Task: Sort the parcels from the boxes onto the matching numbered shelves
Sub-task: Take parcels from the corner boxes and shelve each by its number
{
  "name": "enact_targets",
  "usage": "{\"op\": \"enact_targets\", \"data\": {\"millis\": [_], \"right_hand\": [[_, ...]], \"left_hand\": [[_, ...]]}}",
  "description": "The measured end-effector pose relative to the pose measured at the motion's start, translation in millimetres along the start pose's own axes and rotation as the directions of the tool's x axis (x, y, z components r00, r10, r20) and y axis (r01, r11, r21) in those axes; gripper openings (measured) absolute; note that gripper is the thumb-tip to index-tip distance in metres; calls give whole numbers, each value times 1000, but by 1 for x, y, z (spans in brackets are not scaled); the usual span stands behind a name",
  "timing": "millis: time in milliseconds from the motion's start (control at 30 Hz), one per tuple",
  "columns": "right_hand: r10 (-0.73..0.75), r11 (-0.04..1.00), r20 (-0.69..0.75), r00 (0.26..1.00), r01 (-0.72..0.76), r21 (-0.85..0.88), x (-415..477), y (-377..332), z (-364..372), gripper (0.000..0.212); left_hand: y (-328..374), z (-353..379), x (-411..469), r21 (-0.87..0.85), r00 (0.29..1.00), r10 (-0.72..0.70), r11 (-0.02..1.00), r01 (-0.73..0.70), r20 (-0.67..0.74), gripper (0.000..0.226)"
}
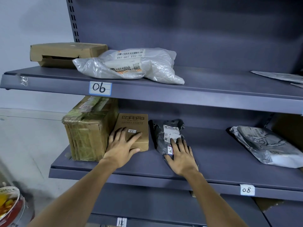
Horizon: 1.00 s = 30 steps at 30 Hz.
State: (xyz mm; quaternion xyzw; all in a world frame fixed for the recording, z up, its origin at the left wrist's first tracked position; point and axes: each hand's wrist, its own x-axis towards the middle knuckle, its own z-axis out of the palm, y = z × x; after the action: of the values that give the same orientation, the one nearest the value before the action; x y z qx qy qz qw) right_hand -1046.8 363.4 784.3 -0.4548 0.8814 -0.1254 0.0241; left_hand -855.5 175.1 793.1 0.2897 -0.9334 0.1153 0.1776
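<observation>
1. The left hand [122, 145] lies flat on the small box [136, 122], fingers straight and spread over its top, thumb along the near edge. It presses and does not clasp.
2. The right hand [181, 157] rests likewise on the black bag [164, 128], fingers straight and apart over its near end.
3. Both parcels sit on the middle shelf [213, 153], left of centre. The box touches a taped carton [85, 128] on its left, and the bag is just beside the box on the right.
4. The box lies flat, long axis near to far, printed heading at the far end. Its tag reads 07.
5. The bag also runs near to far, its near end swung slightly right. Its handwritten tag is turned sideways and I cannot read it surely.
6. Farther right on this shelf lies a grey bag [265, 145], above the 08 label [247, 190]. No 07 label shows, so whether these two sit in the matching bay is only a likely guess.
7. On the top shelf [213, 89], marked 06 [100, 88], rest a flat carton [65, 53] and a white bag [131, 64].
8. Progress: several parcels are shelved, and these two seem to be getting set down. The source boxes are out of view, so what is left cannot be told.
</observation>
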Motion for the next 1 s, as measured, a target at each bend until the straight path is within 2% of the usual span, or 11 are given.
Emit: {"op": "enact_targets", "data": {"millis": [300, 500, 667, 767, 833, 1000], "right_hand": [[43, 998, -38, 998, -41, 49, -2, -1, 0, 76], [75, 995, -34, 997, -72, 75, -3, -1, 0, 73], [73, 995, -4, 997, -73, 67, -5, 0, -4, 76], [89, 994, -27, 996, -87, 69, -9, 1, -5, 81], [93, 994, -35, 995, -90, 58, -16, 4, -5, 85], [102, 993, -32, 994, -100, 57, -36, 20, -11, 95]], "left_hand": [[-1, 1, 0, -16, 997, -30, 999, 31, 75, 70], [6, -3, 2, 46, 990, -53, 998, 47, 133, 72], [22, -19, -4, 113, 971, -168, 982, 150, 171, 73], [28, -26, -9, 66, 993, -108, 992, 104, 56, 83], [31, -23, -14, 35, 999, -36, 999, 37, -18, 74], [58, -25, -29, 23, 994, 105, 994, -106, 26, 64]]}}
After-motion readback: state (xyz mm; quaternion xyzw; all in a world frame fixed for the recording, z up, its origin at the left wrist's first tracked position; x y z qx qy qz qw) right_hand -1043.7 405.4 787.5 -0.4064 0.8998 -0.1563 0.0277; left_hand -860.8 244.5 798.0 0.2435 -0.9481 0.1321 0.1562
